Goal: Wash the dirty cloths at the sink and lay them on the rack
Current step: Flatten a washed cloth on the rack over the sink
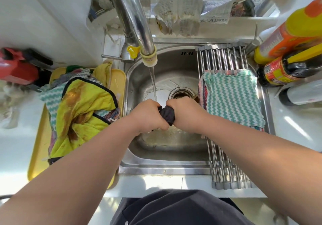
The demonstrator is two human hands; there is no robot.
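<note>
I am looking straight down on a steel sink (139, 78), where my left hand (148, 115) and right hand (185, 114) are meeting fist to fist, both clamping tight around a dark cloth (167, 115) twisted into a short rope between them. The faucet (137, 24) is arching in from twelve o'clock, and its water stream (153, 81) is falling just behind my left knuckles, near the drain (181, 95). At three o'clock a roll-up rack (221, 59) is spanning the basin's right side, carrying a teal zigzag cloth (230, 99) lying flat over a pinkish one. At nine o'clock a yellow tray (40, 148) is holding a heap: a stained yellow cloth (83, 115) on top, striped cloths underneath. Sauce bottles (285, 67) are lying at two o'clock.
</note>
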